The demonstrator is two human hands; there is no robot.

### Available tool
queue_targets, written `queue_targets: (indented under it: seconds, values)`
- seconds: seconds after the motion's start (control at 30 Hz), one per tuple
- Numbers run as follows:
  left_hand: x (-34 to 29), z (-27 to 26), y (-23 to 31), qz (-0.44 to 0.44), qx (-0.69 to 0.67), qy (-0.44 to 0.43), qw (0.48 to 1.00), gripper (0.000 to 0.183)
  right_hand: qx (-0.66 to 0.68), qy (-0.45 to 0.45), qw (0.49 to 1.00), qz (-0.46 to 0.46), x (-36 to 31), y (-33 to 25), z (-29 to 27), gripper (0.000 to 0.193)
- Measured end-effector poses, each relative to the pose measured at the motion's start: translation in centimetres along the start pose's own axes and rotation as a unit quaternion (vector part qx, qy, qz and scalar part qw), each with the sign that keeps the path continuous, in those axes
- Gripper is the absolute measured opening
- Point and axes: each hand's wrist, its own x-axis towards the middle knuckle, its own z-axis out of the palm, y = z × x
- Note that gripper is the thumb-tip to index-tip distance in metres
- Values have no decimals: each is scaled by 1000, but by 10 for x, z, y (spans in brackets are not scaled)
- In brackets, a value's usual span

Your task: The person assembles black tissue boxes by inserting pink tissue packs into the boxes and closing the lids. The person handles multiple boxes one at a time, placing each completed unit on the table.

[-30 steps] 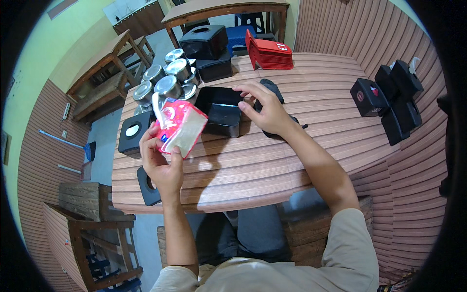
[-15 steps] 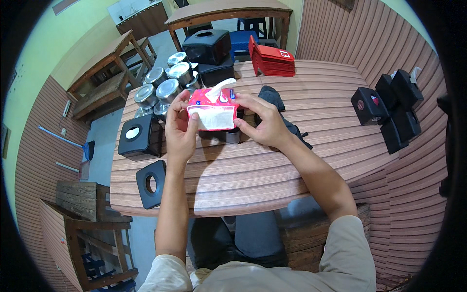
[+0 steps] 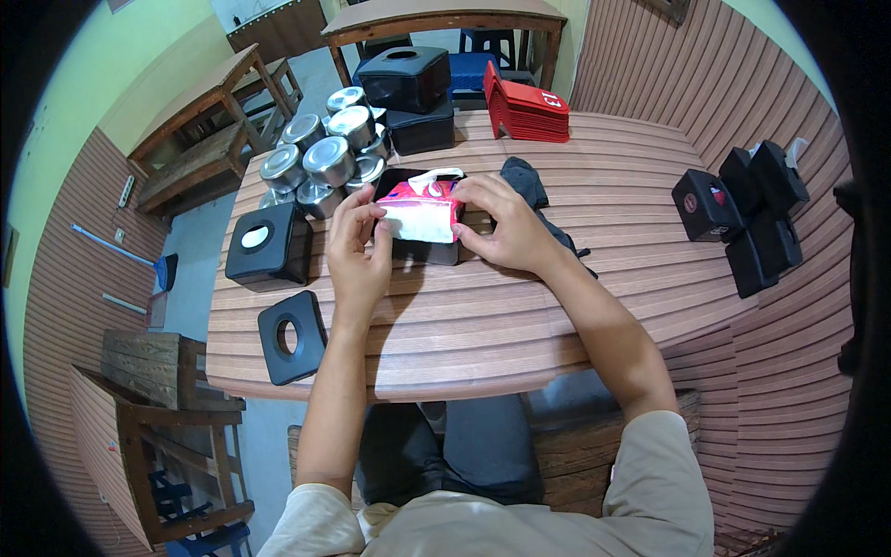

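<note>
Between my two hands is a pink-and-white soft pack of tissues point(image 3: 419, 223), a white tissue sticking up from its top. My left hand point(image 3: 360, 243) grips its left end with thumb and fingers. On the right end, the fingers and thumb of my right hand point(image 3: 501, 223) pinch the wrapper. Directly beneath the pack stands a lidless black tissue box point(image 3: 432, 253), mostly hidden by the pack and hands. Its rim shows behind the pack. A flat black lid with a round hole point(image 3: 292, 339) lies near the table's left front, beside my left forearm.
A closed black tissue box point(image 3: 269, 244) stands left of my left hand. Behind it are several stacked metal tins point(image 3: 329, 160) and two stacked black boxes point(image 3: 406, 79). Red folded number signs point(image 3: 527, 110) stand at the back; dark cloth point(image 3: 524, 181) lies right; more black boxes point(image 3: 742, 206) sit far right.
Both hands have lowered the tissue pack toward the lidless black box and slightly right. The pack's top now tilts away, and the box's rim shows behind it.
</note>
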Motion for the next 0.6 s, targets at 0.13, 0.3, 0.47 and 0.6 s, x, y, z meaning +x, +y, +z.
queue_targets:
  seconds: [0.13, 0.3, 0.47, 0.6]
  values:
    - [-2, -5, 1, 8, -22, 32, 999, 13, -8, 19, 1000, 10, 1, -1, -4, 36]
    - [0, -10, 6, 104, 146, 12, 984, 14, 65, 32, 985, 155, -1, -2, -2, 30]
    - [-1, -8, 12, 84, 151, -31, 984, 10, 76, 28, 991, 111, -2, 5, 5, 23]
    - [-1, -18, 26, 70, 180, -11, 981, 8, 77, 14, 992, 99, -4, 8, 4, 22]
